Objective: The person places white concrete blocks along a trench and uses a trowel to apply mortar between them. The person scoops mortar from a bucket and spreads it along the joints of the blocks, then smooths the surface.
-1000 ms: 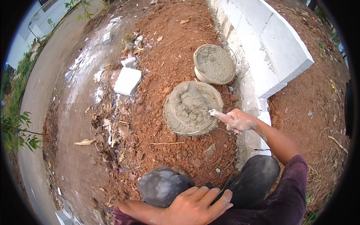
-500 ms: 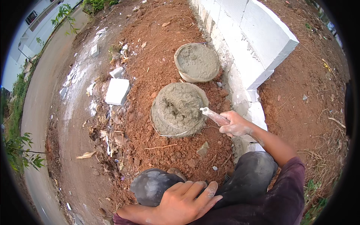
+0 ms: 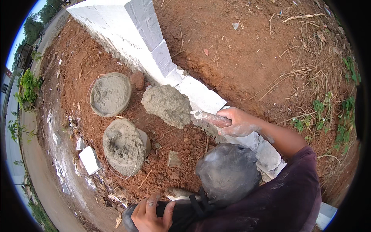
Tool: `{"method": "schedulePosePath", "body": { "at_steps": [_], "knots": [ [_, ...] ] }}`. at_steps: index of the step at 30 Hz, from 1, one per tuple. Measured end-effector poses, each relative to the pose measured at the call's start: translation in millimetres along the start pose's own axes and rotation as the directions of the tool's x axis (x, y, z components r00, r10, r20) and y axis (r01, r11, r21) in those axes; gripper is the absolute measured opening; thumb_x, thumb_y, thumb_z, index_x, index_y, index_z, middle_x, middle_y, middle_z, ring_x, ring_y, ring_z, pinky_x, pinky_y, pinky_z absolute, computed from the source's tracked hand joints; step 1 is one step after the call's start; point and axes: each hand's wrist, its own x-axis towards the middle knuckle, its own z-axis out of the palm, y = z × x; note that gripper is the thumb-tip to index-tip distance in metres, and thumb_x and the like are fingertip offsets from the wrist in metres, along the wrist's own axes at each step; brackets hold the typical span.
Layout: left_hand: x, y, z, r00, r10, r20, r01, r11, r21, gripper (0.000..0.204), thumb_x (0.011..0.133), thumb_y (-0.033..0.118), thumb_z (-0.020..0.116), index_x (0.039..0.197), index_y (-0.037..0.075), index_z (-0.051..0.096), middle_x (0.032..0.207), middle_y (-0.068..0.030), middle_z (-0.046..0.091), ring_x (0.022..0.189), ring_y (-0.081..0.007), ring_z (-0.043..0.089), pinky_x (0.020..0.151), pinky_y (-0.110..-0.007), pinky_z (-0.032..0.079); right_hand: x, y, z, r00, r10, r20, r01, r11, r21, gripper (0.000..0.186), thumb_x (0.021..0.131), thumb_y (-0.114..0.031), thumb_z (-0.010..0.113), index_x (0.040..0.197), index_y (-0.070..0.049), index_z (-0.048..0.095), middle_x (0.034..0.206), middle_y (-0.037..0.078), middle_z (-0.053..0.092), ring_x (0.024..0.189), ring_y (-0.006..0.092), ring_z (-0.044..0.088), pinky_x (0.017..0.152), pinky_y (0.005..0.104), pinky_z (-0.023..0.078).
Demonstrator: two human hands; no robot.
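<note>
My right hand (image 3: pixel 240 123) is closed around the worn handle of a trowel (image 3: pixel 213 119). A thick heap of wet grey mortar (image 3: pixel 168 106) covers the trowel's blade, hiding it. The load hangs over the soil beside the low white blocks (image 3: pixel 201 92). To its left stand two buckets of mortar: the farther bucket (image 3: pixel 92 101) is filled nearly to the rim, and the nearer bucket (image 3: pixel 143 140) has a hollow scooped in its mortar. My left hand (image 3: pixel 152 214) lies on my left knee, fingers spread and holding nothing.
A white block wall (image 3: pixel 129 33) rises ahead, its end near the loaded trowel. Broken pale block pieces (image 3: pixel 262 150) lie along the wall line by my right knee. A loose white block (image 3: pixel 90 159) sits left of the buckets, amid rubble. Reddish soil (image 3: pixel 239 58) spreads beyond the wall.
The trowel has come up out of the nearer bucket, loaded with mortar, and moved right toward the low blocks. The view has turned right. My left hand stays at my knee.
</note>
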Motion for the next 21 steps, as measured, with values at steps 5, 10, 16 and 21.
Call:
{"method": "schedulePosePath", "body": {
  "at_steps": [5,10,16,21],
  "knots": [
    [17,2,14,0.989,-0.094,0.118,0.082,0.991,0.103,0.027,0.085,0.021,0.080,0.107,0.009,0.069,0.080,-0.0110,0.066,0.065,-0.0299,0.066,0.058,-0.040,0.052,-46,40,-44,0.943,0.067,-0.326,-0.118,0.983,-0.139,0.040,0.086,-0.034,0.074,0.101,0.002,0.064,0.080,0.011,0.062,0.069,0.0200,0.059,0.065,0.0392,0.048],
    [37,14,25,0.950,-0.246,0.191,0.227,0.967,0.116,0.031,0.088,0.020,0.078,0.113,0.006,0.068,0.085,-0.0126,0.071,0.067,-0.0248,0.070,0.059,-0.038,0.055,-49,52,-69,0.802,-0.023,-0.597,-0.165,0.952,-0.258,0.036,0.091,-0.031,0.069,0.101,0.003,0.064,0.078,0.022,0.066,0.070,0.0360,0.066,0.066,0.0463,0.050],
    [51,23,41,0.950,-0.247,0.192,0.229,0.967,0.112,0.031,0.090,0.021,0.077,0.114,0.004,0.067,0.084,-0.0126,0.072,0.068,-0.0244,0.070,0.060,-0.037,0.055,-8,113,-48,0.796,-0.018,-0.606,-0.364,0.785,-0.501,0.036,0.093,-0.027,0.062,0.110,0.005,0.058,0.091,0.027,0.069,0.081,0.0449,0.069,0.073,0.0520,0.057],
    [52,12,54,0.962,-0.203,0.181,0.197,0.979,0.052,0.037,0.083,0.018,0.081,0.108,-0.004,0.065,0.074,-0.0114,0.068,0.061,-0.0218,0.068,0.058,-0.033,0.053,8,109,-39,0.769,-0.170,-0.616,-0.292,0.764,-0.575,0.042,0.092,-0.027,0.064,0.119,0.004,0.057,0.093,0.024,0.068,0.079,0.0395,0.071,0.067,0.0484,0.058]
  ]
}}
